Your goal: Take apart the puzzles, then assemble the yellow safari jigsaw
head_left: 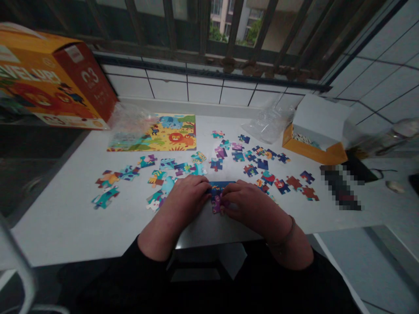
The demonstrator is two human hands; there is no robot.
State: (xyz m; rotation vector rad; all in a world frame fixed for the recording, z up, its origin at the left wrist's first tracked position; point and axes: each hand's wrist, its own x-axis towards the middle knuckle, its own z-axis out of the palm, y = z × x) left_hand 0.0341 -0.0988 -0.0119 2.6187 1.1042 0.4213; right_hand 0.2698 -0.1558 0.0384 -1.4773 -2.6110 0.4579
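— Looking down, what do we find nearest us?

— We find the left hand point(183, 196) and right hand point(248, 205) meeting at the table's near edge. Between them, at 12 o'clock from our wrists, sit joined jigsaw pieces point(220, 188), dark blue with a purple piece point(216, 205) below.

— And the grip?

— Closed: we see both hands' fingers curled on those pieces from either side. A thin band point(285, 233) circles the right wrist.

— What lies around them?

— Loose jigsaw pieces point(166, 165) are scattered across the white tabletop point(65, 226) from 9 o'clock round to 3 o'clock, some touching the hands.

— Further out?

— At 11 o'clock we have a jungle-animal picture sheet point(152, 133) showing a lion and an elephant, with crumpled clear plastic point(129, 120) on its edge. An orange-and-red carton point(55, 74) stands beyond, at 10 o'clock. At 2 o'clock we see a small orange-and-white box point(317, 126) beside a clear plastic bag point(270, 124).

— And furthest?

— White wall tiles point(186, 89), then window bars point(235, 30) at 12 o'clock.
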